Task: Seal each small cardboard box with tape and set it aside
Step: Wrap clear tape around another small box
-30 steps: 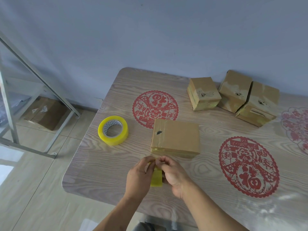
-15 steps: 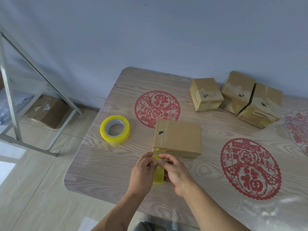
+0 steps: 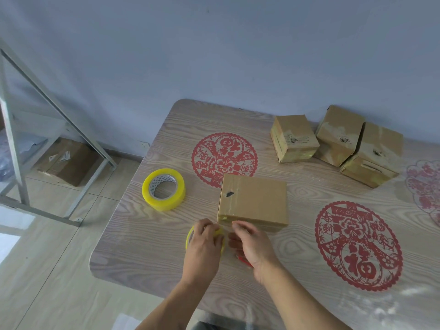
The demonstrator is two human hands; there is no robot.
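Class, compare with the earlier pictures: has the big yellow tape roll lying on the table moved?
No. The tape roll keeps its place left of the flat cardboard box and the red paper-cut; only the camera shifted.

Pale wood-grain worktop (image 3: 297,277) carrying red papercut medallions (image 3: 358,246); brown cardboard boxes (image 3: 253,202), yellow translucent tape roll (image 3: 163,189) with a white patterned core, blue-grey wall (image 3: 214,55), beige floor tiles (image 3: 47,270)

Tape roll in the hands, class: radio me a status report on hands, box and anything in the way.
Left hand grips small tape roll. Right hand pinches the tape end. Flat box lies just beyond, untaped there. Big tape roll off left, nothing blocking.
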